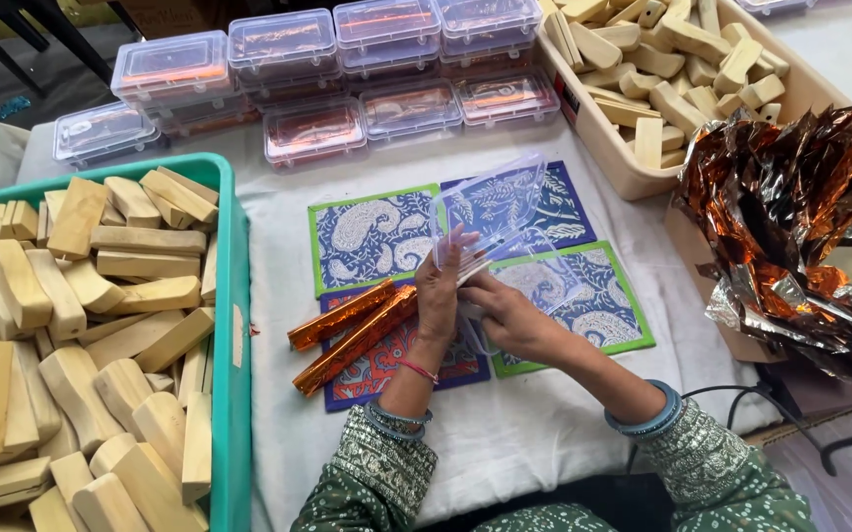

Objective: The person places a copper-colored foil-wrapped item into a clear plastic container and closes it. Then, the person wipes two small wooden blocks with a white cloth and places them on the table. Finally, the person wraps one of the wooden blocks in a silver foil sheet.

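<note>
My left hand (439,293) and my right hand (511,313) meet over the middle of the table, both gripping a clear plastic case (493,212) that stands open and tilted up. Its lid rises toward the back. Just left of my left hand lie two copper foil-wrapped bars (352,330), side by side and slanted. Under everything are several patterned blue mats with green or blue borders (372,236). What sits inside the case is hidden by my fingers.
A green crate (232,296) of pale wooden blocks fills the left. A beige bin (603,148) of similar blocks stands at back right. Crumpled copper foil (790,217) is piled at right. Several closed clear cases (312,128) with copper contents line the back.
</note>
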